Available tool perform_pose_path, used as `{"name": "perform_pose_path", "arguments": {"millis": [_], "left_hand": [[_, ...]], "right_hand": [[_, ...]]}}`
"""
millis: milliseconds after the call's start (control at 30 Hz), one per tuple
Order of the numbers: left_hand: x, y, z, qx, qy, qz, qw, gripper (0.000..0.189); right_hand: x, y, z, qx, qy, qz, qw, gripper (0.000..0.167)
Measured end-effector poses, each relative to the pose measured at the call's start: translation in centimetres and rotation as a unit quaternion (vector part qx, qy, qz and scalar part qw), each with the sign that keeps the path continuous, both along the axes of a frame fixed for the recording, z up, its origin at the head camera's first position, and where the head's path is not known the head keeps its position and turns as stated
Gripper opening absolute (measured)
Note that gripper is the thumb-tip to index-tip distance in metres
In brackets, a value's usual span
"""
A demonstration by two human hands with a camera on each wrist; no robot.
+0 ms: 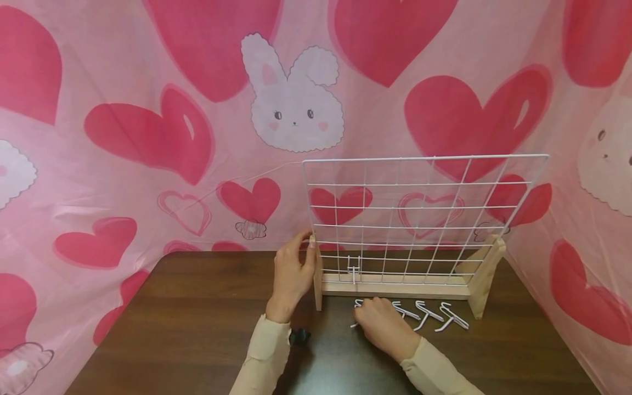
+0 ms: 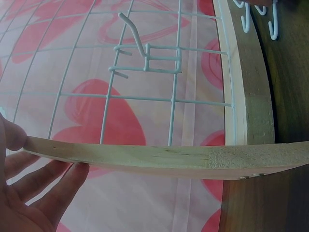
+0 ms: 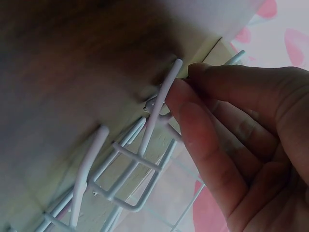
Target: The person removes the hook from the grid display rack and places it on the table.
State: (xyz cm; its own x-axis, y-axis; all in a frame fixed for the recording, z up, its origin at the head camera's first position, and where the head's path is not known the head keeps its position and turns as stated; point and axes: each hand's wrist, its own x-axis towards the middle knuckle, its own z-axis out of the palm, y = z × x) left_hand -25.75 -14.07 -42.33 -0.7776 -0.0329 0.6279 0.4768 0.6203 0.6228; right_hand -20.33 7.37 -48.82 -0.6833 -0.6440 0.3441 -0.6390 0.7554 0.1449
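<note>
A white wire grid panel [image 1: 419, 225] leans back in a pale wooden stand [image 1: 395, 288] on the table. Fingers and thumb of my left hand [image 1: 291, 271] hold the upper end of the stand's left side piece [image 2: 145, 155] from either side. One white wire hook [image 2: 147, 58] hangs on the grid's lower left, its prong sticking out. In front of the stand, my right hand [image 1: 385, 326] pinches another white hook, mostly hidden by the fingers [image 3: 198, 130]. Beside that hand, more white hooks [image 1: 451, 318] lie in a row on the tabletop.
The brown table [image 1: 197, 323] extends to both sides of the stand. A small black object [image 1: 299, 336] lies beside my left sleeve. Behind the table hangs a pink cloth [image 1: 123, 186] with hearts and rabbits. The right side piece [image 1: 486, 277] stands near the hooks.
</note>
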Motion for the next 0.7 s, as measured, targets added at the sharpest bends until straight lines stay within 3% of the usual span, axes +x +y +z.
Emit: {"name": "perform_pose_path", "arguments": {"millis": [700], "left_hand": [[0.13, -0.02, 0.05, 0.006, -0.006, -0.007, 0.9999, 0.028]], "right_hand": [[0.31, 0.19, -0.11, 0.015, 0.024, -0.001, 0.9996, 0.023]]}}
